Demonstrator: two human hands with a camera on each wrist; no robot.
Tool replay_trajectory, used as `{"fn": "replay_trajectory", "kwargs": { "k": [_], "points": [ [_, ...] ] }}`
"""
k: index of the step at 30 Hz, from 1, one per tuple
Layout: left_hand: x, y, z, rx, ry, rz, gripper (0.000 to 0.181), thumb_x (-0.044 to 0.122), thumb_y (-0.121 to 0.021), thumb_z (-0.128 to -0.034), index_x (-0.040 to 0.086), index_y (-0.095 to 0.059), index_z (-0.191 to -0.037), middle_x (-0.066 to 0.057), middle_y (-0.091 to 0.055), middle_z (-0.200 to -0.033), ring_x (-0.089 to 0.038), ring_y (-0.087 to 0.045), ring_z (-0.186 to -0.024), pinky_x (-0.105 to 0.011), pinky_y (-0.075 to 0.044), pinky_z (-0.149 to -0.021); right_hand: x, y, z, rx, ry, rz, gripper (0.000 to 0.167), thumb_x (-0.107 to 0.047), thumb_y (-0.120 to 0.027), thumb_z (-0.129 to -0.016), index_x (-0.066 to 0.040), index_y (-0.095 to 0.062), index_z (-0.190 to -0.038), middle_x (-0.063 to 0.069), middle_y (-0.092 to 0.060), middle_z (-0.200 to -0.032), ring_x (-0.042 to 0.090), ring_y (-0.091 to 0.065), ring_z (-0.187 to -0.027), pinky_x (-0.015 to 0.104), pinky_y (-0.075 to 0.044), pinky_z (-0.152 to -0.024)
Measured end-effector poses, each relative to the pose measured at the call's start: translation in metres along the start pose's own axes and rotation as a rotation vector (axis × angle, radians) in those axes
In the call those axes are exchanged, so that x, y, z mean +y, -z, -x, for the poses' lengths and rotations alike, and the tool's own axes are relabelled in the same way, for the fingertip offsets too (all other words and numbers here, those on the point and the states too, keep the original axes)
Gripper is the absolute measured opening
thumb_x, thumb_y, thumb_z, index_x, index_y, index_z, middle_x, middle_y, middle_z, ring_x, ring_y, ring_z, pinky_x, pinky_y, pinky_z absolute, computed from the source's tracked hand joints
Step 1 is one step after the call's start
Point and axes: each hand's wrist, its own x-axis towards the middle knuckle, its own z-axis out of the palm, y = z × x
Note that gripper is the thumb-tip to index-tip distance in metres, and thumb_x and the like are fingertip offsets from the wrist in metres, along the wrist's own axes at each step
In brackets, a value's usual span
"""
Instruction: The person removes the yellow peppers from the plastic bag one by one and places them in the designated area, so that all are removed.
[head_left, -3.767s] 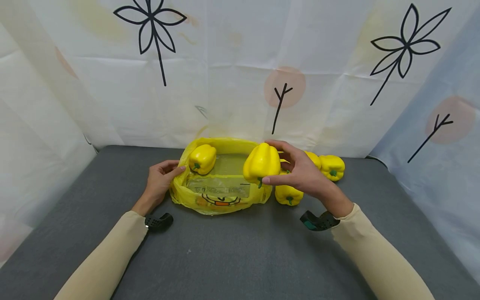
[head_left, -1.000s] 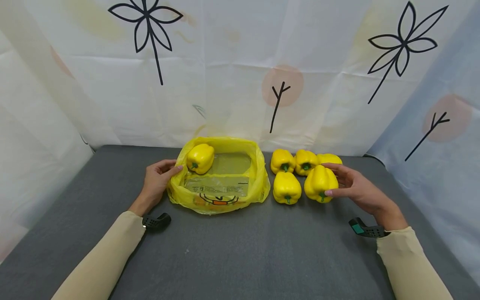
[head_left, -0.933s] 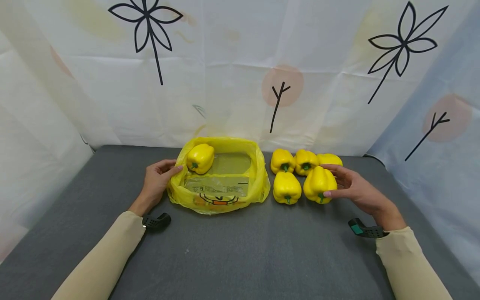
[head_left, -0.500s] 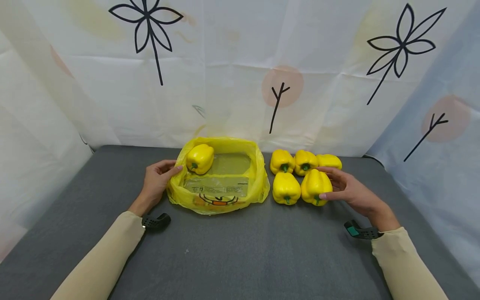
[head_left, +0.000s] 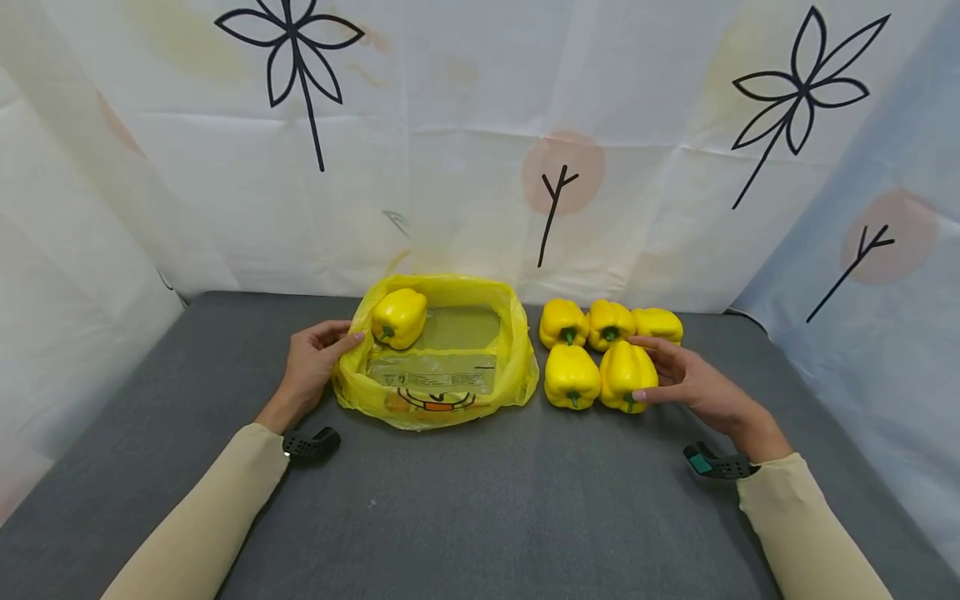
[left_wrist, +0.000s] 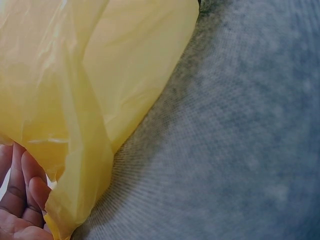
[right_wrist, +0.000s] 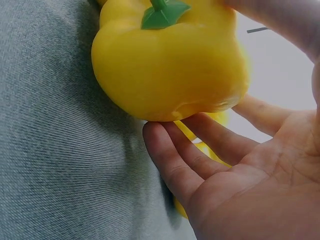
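In the head view, my left hand (head_left: 312,363) pinches the left rim of a yellow plastic bag (head_left: 431,410), whose mouth is spread wide. The left wrist view has the bag's film (left_wrist: 80,130) beside my curled fingers (left_wrist: 34,186). One yellow bell pepper (head_left: 399,318) lies inside the bag at the left. My right hand (head_left: 693,386) holds another yellow bell pepper (head_left: 627,375) from its right side, thumb near the green stem. This pepper stands beside a front-row pepper (head_left: 572,377). The right wrist view shows the held pepper (right_wrist: 170,70) against my fingertips.
Behind the front pair, a row of yellow bell peppers (head_left: 564,323), (head_left: 610,323), (head_left: 657,323) stands near the back edge of the dark grey table (head_left: 480,508). A white patterned curtain (head_left: 450,167) hangs directly behind the table.
Earlier my right hand held a pepper over the bag; it has since carried it right. Over the last second the pepper moved left and down, up beside the front-row pepper. The left hand stayed put.
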Motion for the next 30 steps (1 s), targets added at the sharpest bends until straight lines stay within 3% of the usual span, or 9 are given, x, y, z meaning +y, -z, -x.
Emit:
{"fn": "replay_trajectory", "kwargs": {
  "k": [6, 30],
  "points": [
    [0.0004, -0.0003, 0.0002, 0.001, 0.001, 0.007, 0.038, 0.011, -0.068, -0.0988, -0.015, -0.062, -0.126, 0.014, -0.067, -0.091, -0.006, -0.063, -0.084, -0.017, -0.055, -0.072, 0.0022, -0.002, -0.0017, -0.012, 0.019, -0.001, 0.082, -0.012, -0.072, -0.096, -0.005, -0.021, -0.161, 0.023, -0.015, -0.165, 0.05, -0.016, -0.148, 0.068, -0.029, -0.109],
    [0.0015, 0.0003, 0.0005, -0.001, 0.009, 0.006, 0.04, 0.013, -0.069, -0.0985, -0.015, -0.062, -0.126, 0.012, -0.067, -0.091, -0.006, -0.063, -0.084, -0.018, -0.055, -0.072, 0.0044, -0.003, -0.0029, 0.005, 0.017, -0.011, 0.082, -0.011, -0.07, -0.097, -0.005, -0.021, -0.161, 0.023, -0.014, -0.165, 0.052, -0.013, -0.148, 0.069, -0.028, -0.109]
  ]
}}
